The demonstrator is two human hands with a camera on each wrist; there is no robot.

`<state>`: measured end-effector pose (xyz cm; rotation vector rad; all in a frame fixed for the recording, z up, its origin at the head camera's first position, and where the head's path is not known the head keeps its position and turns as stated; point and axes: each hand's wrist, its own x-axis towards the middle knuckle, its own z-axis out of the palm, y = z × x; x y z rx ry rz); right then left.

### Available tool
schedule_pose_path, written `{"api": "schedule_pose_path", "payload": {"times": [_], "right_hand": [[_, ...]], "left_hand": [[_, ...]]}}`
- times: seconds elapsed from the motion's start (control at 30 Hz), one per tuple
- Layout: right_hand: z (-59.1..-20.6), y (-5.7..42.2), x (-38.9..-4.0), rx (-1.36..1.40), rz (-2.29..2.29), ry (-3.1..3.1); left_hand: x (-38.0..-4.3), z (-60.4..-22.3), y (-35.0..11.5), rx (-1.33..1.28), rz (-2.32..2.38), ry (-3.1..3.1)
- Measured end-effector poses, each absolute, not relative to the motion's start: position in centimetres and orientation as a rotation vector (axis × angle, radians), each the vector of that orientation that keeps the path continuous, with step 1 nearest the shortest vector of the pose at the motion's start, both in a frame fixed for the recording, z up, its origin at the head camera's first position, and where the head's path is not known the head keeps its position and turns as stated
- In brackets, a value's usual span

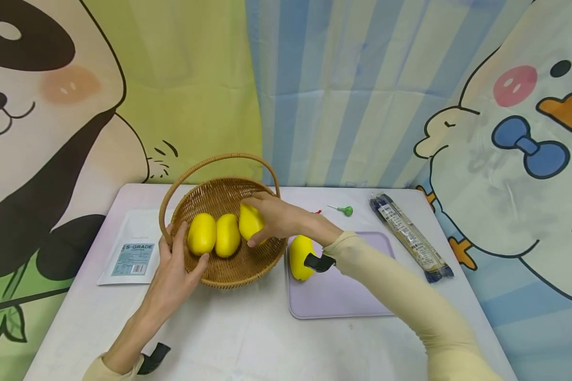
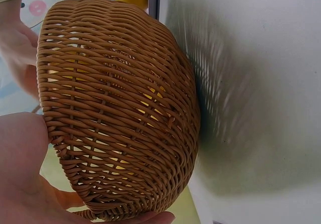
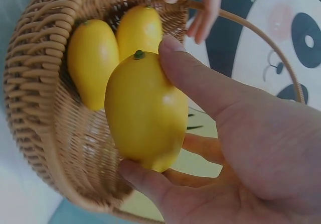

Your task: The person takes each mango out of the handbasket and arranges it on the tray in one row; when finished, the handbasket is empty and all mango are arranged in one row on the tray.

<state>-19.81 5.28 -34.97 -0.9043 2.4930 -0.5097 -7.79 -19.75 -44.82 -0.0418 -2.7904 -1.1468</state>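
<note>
A brown wicker basket (image 1: 248,271) with a tall hoop handle stands on the table, tilted in the left wrist view. My left hand (image 1: 177,272) grips its left rim, with the thumb over the edge. Two yellow mangoes (image 1: 202,234) lie side by side inside. Over the basket's right part, my right hand (image 1: 282,216) holds another yellow mango (image 3: 145,113) between thumb and fingers; the right wrist view shows a small green stem nub on it. One more mango (image 1: 301,257) rests on the lilac tray (image 1: 343,299), partly behind the right wrist.
Left of the basket lies a white coffee bag (image 1: 132,259) with a blue label. A long dark-ended packet (image 1: 410,235) is at the table's right side. Behind the tray is a small green-handled item (image 1: 347,210). Cartoon-printed curtains (image 1: 324,95) hang behind the table.
</note>
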Motion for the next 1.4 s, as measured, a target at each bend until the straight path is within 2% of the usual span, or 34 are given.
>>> {"api": "schedule_pose_path", "payload": {"times": [0.63, 1.1, 1.4], "right_hand": [[-32.7, 12.4, -18.8, -0.862, -0.712, 2.594], [-33.2, 16.1, -18.5, -0.776, -0.773, 2.662], [-34.9, 19.0, -17.9, -0.665, -0.831, 2.636]], "left_hand": [[-7.9, -44.9, -19.8, -0.052, -1.167, -2.783], [-7.9, -44.9, -19.7, -0.046, -1.169, -2.781], [-8.0, -44.9, -19.7, -0.049, -1.167, -2.781]]}}
